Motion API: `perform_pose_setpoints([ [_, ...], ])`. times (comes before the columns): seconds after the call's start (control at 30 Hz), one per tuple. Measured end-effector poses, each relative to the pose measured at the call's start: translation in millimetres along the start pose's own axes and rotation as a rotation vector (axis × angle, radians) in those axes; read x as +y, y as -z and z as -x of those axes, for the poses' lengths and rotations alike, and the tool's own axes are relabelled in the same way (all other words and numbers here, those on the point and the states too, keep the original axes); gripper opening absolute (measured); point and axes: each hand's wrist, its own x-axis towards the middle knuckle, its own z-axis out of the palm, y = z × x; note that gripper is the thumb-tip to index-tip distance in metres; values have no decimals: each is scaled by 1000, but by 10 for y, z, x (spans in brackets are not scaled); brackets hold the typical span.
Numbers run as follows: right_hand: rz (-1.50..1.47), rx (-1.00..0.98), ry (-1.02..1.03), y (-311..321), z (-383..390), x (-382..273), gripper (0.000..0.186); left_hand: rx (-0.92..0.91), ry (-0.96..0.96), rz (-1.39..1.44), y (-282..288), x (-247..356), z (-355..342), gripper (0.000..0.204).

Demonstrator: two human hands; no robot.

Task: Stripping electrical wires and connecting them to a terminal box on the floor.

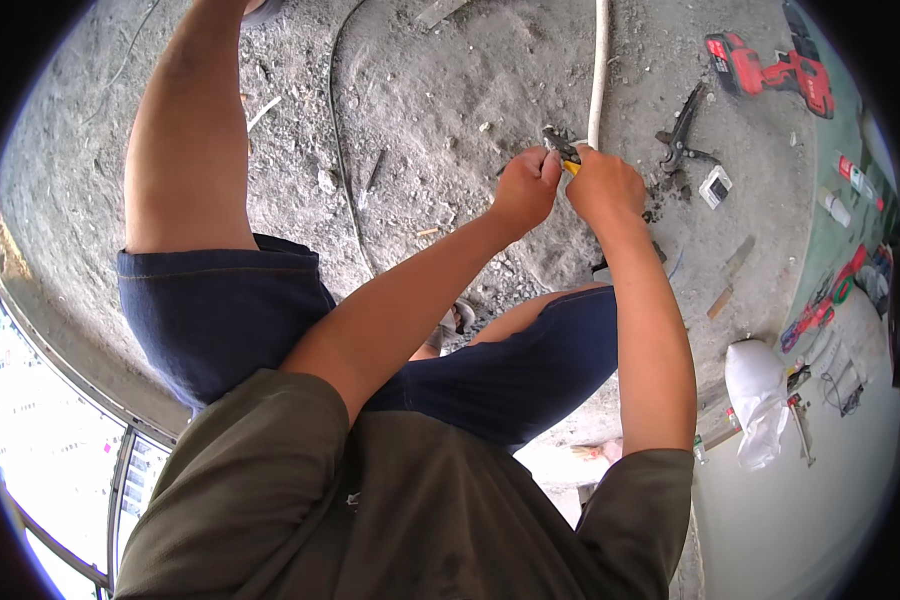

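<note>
Both of my forearms reach forward over the rough, dusty ground, and the hands almost meet. My right hand is closed around a pair of pliers with a dark metal head and a yellow handle. Close beside the pliers' head, my left hand is closed with thumb and fingers pinched; whatever lies between them is too small to make out. A thick white hose or pipe runs from the far edge down to just behind my right hand.
On the right lie a red-and-black cordless power tool, a black hand tool, a small white square piece and a white bag. A dark cable crosses the ground left of my hands. Bottles and tools line the right wall.
</note>
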Motion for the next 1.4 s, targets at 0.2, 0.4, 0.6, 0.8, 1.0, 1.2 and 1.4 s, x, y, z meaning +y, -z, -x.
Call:
perform_pose_setpoints([
  [0.2, -56, 62, -20, -98, -25, 35, 26, 45, -197, -159, -39, 25, 24, 28],
  [0.4, -87, 80, -45, -138, -75, 36, 29, 15, -202, -179, -11, 40, 45, 28],
  [0.6, -142, 44, -114, -141, -76, 12, 45, 26, -248, -154, 5, 31, 45, 28],
  [0.8, -177, 52, -148, -180, -114, 15, 47, -19, -209, -216, 37, 36, 69, 27],
  [1.0, -229, 54, -146, -235, -126, 31, 50, -21, -224, -216, 52, 25, 87, 26],
  [1.2, -272, 61, -141, -207, -35, 45, 51, -64, -11, -43, 222, -104, -12, 31],
  [1.4, -367, 38, -149, -151, 123, 156, 52, -55, 317, 336, 349, 134, -330, 28],
])
